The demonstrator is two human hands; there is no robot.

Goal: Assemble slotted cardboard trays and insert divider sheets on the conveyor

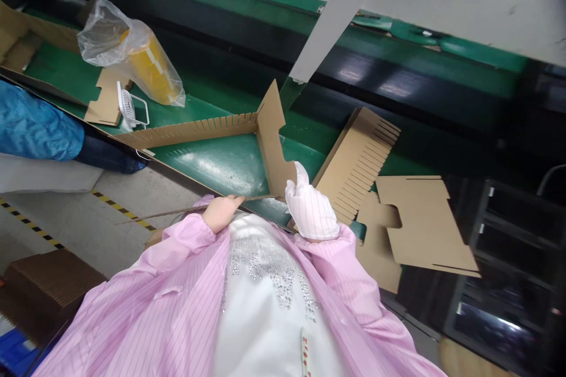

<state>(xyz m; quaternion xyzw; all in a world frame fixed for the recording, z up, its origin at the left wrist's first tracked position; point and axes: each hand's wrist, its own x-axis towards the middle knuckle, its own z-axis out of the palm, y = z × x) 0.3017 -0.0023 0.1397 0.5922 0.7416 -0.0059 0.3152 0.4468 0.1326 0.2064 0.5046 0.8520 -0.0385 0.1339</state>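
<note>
My bare left hand [223,212] is closed around a thin cardboard strip [256,197], seen almost edge-on close to my body. My right hand [312,206], in a white striped glove, grips the near end of a notched cardboard end panel [272,150], where the strip meets it. Some of its fingers are hidden behind the glove and the cardboard. From the panel's far end, a slotted cardboard strip [198,131] stands on edge and runs to the left. Together these pieces form an open-sided frame on the green work surface [216,162].
Slotted cardboard strips [362,159] lie right of my right hand, beside flat notched panels [424,224]. A small white fan [128,106] and a plastic bag with yellow rolls [152,68] stand left. A co-worker's blue sleeve [39,123] reaches in. A grey post [340,17] rises behind.
</note>
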